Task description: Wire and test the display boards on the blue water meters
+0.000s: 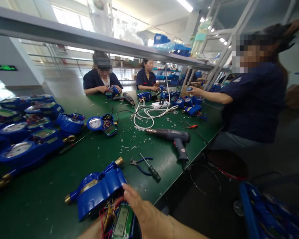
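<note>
In front of me a blue water meter (99, 192) with brass pipe ends lies on the green table, its housing opened. Red, yellow and other thin wires (108, 210) run from it to a display module (123, 220) with a small LCD on a green board. My right hand (146, 210) is closed around the right side of that module, its fingertips close to the housing's edge. My left hand (97, 229) is low behind the wires; its fingers are hidden. Just beyond lie blue-handled cutters (143, 167) and a screwdriver (150, 168).
A heat gun (171, 136) rests near the right table edge. A white cable (149, 116) coils beside a power strip (160, 104). Several meters (27, 132) are piled left; one open meter (102, 123) sits mid-table. Co-workers sit across and stand right, near a stool (226, 162).
</note>
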`<state>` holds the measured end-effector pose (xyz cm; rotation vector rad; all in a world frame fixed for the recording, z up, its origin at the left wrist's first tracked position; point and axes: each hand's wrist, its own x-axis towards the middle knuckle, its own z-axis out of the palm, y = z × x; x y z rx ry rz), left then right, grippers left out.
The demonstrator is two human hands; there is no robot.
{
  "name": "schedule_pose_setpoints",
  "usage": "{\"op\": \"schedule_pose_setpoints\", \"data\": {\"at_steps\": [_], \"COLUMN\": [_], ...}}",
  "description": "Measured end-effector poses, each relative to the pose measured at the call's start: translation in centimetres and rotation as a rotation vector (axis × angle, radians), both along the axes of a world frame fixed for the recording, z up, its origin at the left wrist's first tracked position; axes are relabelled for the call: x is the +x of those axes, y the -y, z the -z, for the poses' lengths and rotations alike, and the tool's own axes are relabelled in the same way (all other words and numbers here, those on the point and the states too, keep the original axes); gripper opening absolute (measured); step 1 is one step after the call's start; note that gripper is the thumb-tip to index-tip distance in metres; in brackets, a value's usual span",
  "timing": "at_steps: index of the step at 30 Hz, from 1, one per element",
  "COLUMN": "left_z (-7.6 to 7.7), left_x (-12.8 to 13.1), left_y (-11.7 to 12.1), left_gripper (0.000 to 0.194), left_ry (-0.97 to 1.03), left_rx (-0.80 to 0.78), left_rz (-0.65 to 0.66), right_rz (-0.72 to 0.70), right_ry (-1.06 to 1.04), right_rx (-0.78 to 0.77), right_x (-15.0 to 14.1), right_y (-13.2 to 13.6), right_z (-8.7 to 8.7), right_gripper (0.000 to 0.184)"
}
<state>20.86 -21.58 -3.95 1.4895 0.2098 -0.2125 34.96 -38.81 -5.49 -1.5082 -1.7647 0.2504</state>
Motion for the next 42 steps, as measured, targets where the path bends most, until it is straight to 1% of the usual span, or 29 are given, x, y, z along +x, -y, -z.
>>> {"op": "schedule_pose_setpoints", "data": {"at_steps": [2, 3, 4, 5, 7, 9, 10, 12, 13, 14, 16, 19, 21, 23, 25, 27, 29, 30, 32, 33, 35, 37, 39, 41, 42], "left_z": [0.7, 0.9, 1.0, 1.0, 0.7, 0.3, 0.1, 0.1, 0.2, 0.4, 0.8, 1.2, 1.3, 1.4, 1.4, 1.5, 1.6, 1.6, 1.6, 1.7, 1.6, 1.6, 1.6, 1.8, 1.8], "left_x": [-0.4, -0.6, -0.8, -0.9, -1.1, -1.1, -1.1, -0.9, -0.8, -0.7, -0.5, -0.3, -0.2, -0.2, -0.2, -0.2, -0.2, -0.2, -0.2, -0.2, -0.2, -0.2, -0.2, -0.3, -0.3], "left_y": [-0.2, -0.2, -0.3, -0.3, -0.4, -0.5, -0.5, -0.5, -0.5, -0.4, -0.3, -0.2, -0.2, -0.3, -0.4, -0.4, -0.5, -0.5, -0.5, -0.4, -0.4, -0.4, -0.4, -0.4, -0.4], "left_gripper": [0.089, 0.098, 0.099, 0.098, 0.094, 0.088, 0.083, 0.077, 0.075, 0.072, 0.073, 0.077, 0.074, 0.072, 0.074, 0.079, 0.078, 0.078, 0.08, 0.083, 0.087, 0.085, 0.079, 0.073, 0.073], "left_ry": [-0.011, -0.007, 0.034, 0.062, 0.136, 0.193, 0.218, 0.27, 0.297, 0.325, 0.342, 0.348, 0.37, 0.39, 0.388, 0.382, 0.394, 0.405, 0.425, 0.429, 0.429, 0.436, 0.451, 0.459, 0.457], "left_rx": [-0.005, -0.002, 0.039, 0.089, 0.184, 0.3, 0.341, 0.422, 0.459, 0.485, 0.507, 0.514, 0.525, 0.543, 0.558, 0.564, 0.56, 0.561, 0.572, 0.583, 0.614, 0.632, 0.63, 0.624, 0.629], "left_rz": [0.034, 0.063, 0.103, 0.119, 0.106, 0.103, 0.097, 0.117, 0.12, 0.119, 0.098, 0.081, 0.089, 0.098, 0.097, 0.086, 0.099, 0.104, 0.106, 0.103, 0.097, 0.109, 0.126, 0.129, 0.122], "right_rz": [0.003, 0.002, 0.003, 0.003, 0.026, 0.116, 0.206, 0.441, 0.543, 0.609, 0.674, 0.715, 0.735, 0.727, 0.714, 0.716, 0.691, 0.651, 0.502, 0.422, 0.286, 0.183, 0.146, 0.163, 0.176], "right_ry": [-0.037, -0.043, -0.04, -0.034, -0.029, -0.043, -0.041, -0.004, 0.039, 0.098, 0.216, 0.313, 0.325, 0.298, 0.221, 0.091, -0.091, -0.192, -0.366, -0.412, -0.401, -0.316, -0.213, -0.124, -0.092], "right_rx": [0.012, 0.009, -0.004, -0.022, -0.049, -0.042, -0.035, -0.033, -0.04, -0.061, -0.147, -0.243, -0.276, -0.322, -0.364, -0.372, -0.358, -0.356, -0.403, -0.435, -0.449, -0.439, -0.424, -0.412, -0.411], "right_x": [-0.3, -0.4, -0.4, -0.3, 0.2, 1.3, 2.0, 3.7, 4.6, 5.4, 6.9, 8.4, 9.1, 9.7, 10.1, 10.0, 9.3, 8.7, 7.2, 6.4, 5.1, 4.1, 3.4, 2.9, 2.7], "right_y": [0.3, 0.4, 0.5, 0.7, 1.0, 1.5, 1.7, 2.2, 2.4, 2.5, 2.6, 2.3, 1.7, 1.0, 0.7, 0.8, 1.5, 2.0, 3.1, 3.6, 4.6, 5.4, 6.1, 6.7, 6.9], "right_z": [-1.2, -1.7, -2.1, -2.4, -2.8, -3.0, -3.0, -2.6, -2.3, -2.0, -1.1, 0.1, 0.5, 0.5, 0.0, -1.1, -2.6, -3.5, -5.5, -6.5, -8.1, -9.0, -9.3, -9.1, -9.0], "right_gripper": [0.116, 0.116, 0.113, 0.109, 0.099, 0.086, 0.075, 0.054, 0.048, 0.046, 0.047, 0.049, 0.046, 0.043, 0.04, 0.038, 0.034, 0.033, 0.035, 0.034, 0.027, 0.023, 0.025, 0.028, 0.03]}}
